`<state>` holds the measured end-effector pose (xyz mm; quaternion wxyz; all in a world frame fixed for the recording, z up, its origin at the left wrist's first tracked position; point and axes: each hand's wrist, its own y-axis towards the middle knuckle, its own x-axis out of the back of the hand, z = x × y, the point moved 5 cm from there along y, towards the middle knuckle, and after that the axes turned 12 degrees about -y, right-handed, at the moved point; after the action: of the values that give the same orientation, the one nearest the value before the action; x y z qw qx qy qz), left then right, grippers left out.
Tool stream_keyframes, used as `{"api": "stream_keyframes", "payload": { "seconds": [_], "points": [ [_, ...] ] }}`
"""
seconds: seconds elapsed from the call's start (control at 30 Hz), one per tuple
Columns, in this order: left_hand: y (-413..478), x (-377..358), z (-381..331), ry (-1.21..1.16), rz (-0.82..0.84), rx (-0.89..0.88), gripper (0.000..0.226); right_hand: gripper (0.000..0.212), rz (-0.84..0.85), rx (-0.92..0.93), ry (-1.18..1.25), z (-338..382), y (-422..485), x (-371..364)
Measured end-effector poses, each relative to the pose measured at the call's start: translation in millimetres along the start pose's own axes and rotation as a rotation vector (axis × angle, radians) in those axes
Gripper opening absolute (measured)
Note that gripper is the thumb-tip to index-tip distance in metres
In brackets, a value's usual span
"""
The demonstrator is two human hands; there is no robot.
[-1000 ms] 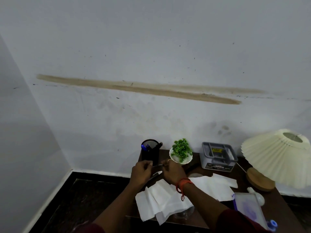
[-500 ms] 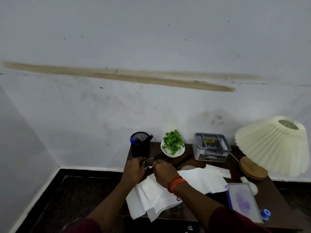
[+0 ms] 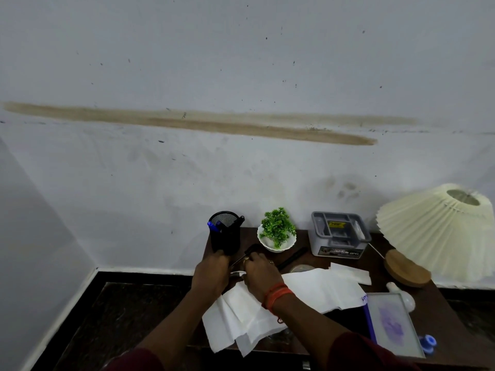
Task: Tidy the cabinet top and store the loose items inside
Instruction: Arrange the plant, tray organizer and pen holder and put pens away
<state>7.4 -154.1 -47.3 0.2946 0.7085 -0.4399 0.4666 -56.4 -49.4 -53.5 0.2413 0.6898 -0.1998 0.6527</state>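
A dark wooden cabinet top (image 3: 442, 311) stands against the wall. My left hand (image 3: 211, 274) and my right hand (image 3: 261, 274) meet at its back left part, just in front of a black mesh pen holder (image 3: 226, 236). Both hands close around thin dark pens (image 3: 242, 257) that stick out toward the holder. Blue-capped pens stand inside the holder. White paper sheets (image 3: 308, 293) lie crumpled under and beside my hands and hang over the front edge. Another dark pen (image 3: 293, 257) lies on the top right of my hands.
A small green plant in a white bowl (image 3: 277, 235) and a grey plastic box (image 3: 337, 236) stand at the back. A pleated cream lamp (image 3: 439, 228) on a wooden base fills the right. A glass frame (image 3: 393, 322), white object and blue reel (image 3: 428, 342) lie front right.
Both hands have stayed together at the pens while sliding slightly toward the pen holder. The view has dropped and shifted a little, so the cabinet sits higher in the picture.
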Motion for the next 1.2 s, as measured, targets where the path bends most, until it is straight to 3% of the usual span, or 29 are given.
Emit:
{"api": "stream_keyframes", "payload": {
  "seconds": [0.2, 0.4, 0.43, 0.57, 0.87, 1.2],
  "points": [
    [-5, 3, -8, 0.222, 0.039, -0.043, 0.042, 0.032, 0.041, 0.005, -0.022, 0, -1, 3],
    [-6, 3, -4, 0.279, 0.070, -0.037, 0.033, 0.014, -0.027, 0.022, 0.044, -5, -4, 7],
    [-7, 3, -3, 0.275, 0.072, -0.035, 0.030, 0.008, -0.046, 0.036, 0.054, -3, -4, 11],
    [-6, 5, 3, 0.239, 0.063, -0.041, 0.029, 0.024, -0.016, 0.042, 0.046, -1, -4, 12],
    [-8, 14, 10, 0.118, -0.013, -0.038, 0.027, 0.026, -0.008, 0.042, 0.062, -3, -7, 10],
    [-20, 55, 1, -0.095, -0.187, -0.007, 0.015, 0.018, -0.151, -0.158, 0.463, -22, -21, 56]
  ]
}}
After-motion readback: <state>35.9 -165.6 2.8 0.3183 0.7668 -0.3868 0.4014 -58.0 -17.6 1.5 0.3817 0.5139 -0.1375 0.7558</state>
